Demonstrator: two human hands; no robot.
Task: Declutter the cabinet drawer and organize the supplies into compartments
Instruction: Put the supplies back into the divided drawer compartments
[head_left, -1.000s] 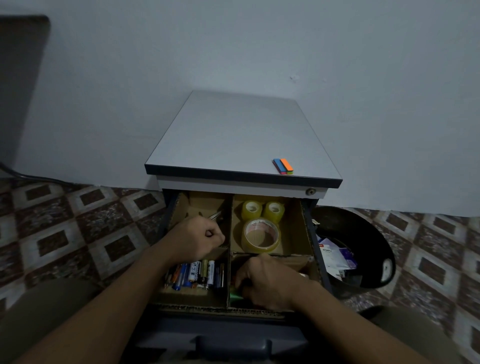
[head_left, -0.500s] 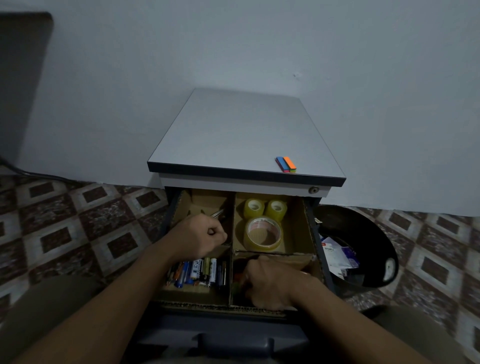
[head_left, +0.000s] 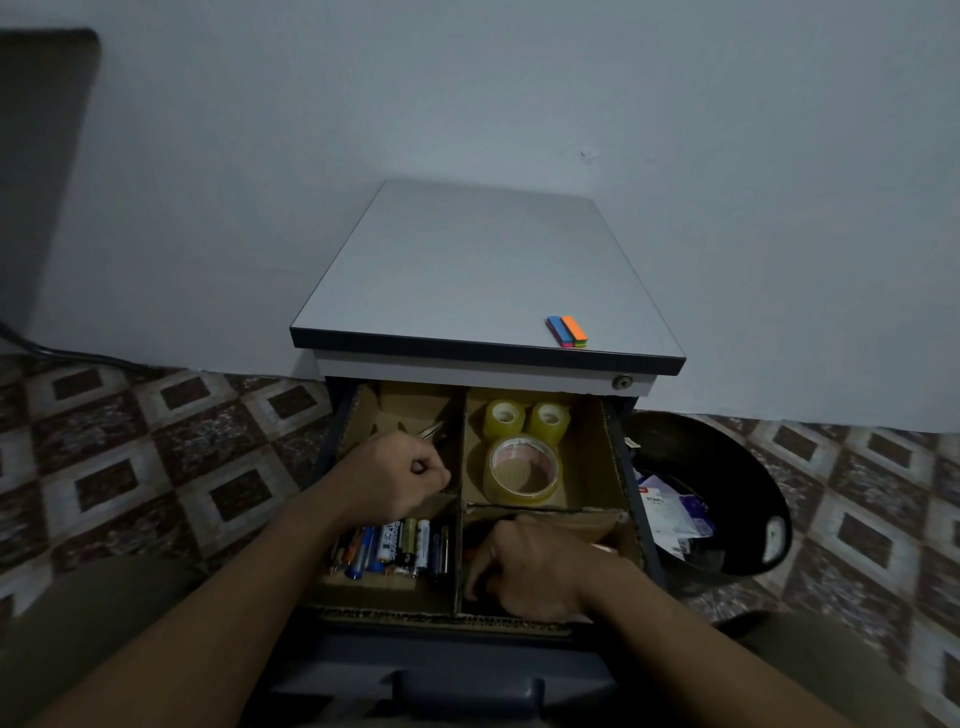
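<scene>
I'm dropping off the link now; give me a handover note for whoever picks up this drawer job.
Left hand: fisted in the back-left compartment, gripping a metal-tipped tool.
Right hand: down in the front-right compartment; what it grasps, if anything, is hidden.
Done: batteries lined up front-left; three tape rolls back-right.
Left: sticky flags on the cabinet top need a compartment; finish sorting front-right.

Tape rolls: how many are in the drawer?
3, in the back right compartment: left small roll, right small roll, and large roll in front. The right hand may hide more.
</scene>
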